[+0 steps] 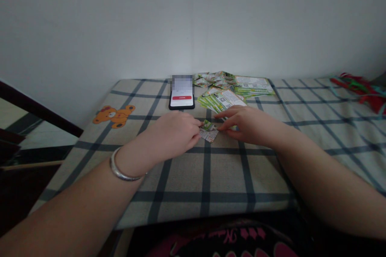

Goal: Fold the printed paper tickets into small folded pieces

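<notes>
My left hand (pixel 173 134), with a silver bangle (pixel 120 170) on the wrist, is curled and pinches the left edge of a small green and white paper piece (pixel 208 131) lying on the checked cloth. My right hand (pixel 245 124) rests beside it with fingers stretched forward, the fingertips pressing on the right side of the same small paper. Just behind my right hand lies a fanned stack of green printed leaflets (pixel 223 99).
A lit phone (pixel 181 95) lies flat behind my left hand. More green leaflets (pixel 251 85) spread toward the wall. The checked cloth (pixel 211 172) bears an orange bear print (pixel 114 115) at left. Red and green cords (pixel 360 88) lie far right. A dark rail (pixel 36 109) runs at left.
</notes>
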`<control>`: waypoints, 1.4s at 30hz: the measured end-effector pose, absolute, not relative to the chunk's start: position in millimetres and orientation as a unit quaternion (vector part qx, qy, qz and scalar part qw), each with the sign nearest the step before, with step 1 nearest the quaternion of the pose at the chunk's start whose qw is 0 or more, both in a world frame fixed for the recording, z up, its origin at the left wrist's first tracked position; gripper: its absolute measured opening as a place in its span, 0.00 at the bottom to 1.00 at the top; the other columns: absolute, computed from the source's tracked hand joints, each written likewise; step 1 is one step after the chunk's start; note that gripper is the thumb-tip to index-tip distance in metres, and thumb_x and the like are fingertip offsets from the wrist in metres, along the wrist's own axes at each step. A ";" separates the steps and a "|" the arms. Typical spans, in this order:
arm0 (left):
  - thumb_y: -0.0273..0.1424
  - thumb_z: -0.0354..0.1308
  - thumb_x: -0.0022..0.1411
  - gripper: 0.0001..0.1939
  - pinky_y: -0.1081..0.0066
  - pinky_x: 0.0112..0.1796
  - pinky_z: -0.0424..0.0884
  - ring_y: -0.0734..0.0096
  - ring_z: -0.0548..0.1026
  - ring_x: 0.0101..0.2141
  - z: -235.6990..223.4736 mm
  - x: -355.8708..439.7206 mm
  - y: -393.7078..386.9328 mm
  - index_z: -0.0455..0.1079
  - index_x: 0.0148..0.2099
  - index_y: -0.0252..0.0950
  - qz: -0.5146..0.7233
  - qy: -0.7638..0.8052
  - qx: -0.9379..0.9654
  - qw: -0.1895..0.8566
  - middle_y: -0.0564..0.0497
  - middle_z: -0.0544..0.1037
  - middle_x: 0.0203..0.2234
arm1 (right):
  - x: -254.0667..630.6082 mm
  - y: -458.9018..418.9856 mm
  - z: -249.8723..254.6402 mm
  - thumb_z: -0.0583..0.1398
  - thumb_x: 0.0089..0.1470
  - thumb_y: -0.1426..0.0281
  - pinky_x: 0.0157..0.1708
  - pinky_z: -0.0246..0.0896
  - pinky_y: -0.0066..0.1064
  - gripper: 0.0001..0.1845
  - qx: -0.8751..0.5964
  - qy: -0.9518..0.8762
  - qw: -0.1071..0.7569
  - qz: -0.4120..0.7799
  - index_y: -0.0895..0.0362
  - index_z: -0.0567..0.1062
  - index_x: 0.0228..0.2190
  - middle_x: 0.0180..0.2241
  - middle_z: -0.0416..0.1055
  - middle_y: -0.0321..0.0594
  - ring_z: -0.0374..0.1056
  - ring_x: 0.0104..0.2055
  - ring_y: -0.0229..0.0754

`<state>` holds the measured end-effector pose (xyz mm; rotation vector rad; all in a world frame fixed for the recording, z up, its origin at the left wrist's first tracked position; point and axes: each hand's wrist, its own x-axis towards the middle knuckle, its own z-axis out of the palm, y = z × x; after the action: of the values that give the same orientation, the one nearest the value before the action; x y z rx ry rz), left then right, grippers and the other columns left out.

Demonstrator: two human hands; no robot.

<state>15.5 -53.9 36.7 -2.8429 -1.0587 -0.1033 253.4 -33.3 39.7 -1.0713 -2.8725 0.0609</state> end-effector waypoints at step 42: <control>0.29 0.61 0.61 0.04 0.59 0.52 0.67 0.63 0.69 0.48 4.7 21.6 -38.4 0.71 0.37 0.35 -0.205 -0.433 -0.868 -0.129 0.48 0.74 0.42 | 238.8 -30.0 19.0 0.60 0.55 0.71 0.48 0.64 0.39 0.08 -0.361 -0.915 0.174 0.038 0.55 0.80 0.33 0.45 0.77 0.42 0.71 0.45 0.45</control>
<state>21.6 -38.4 4.7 -2.9764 -1.4862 -0.7013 238.8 -30.0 19.0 -1.0238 -2.5940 0.1089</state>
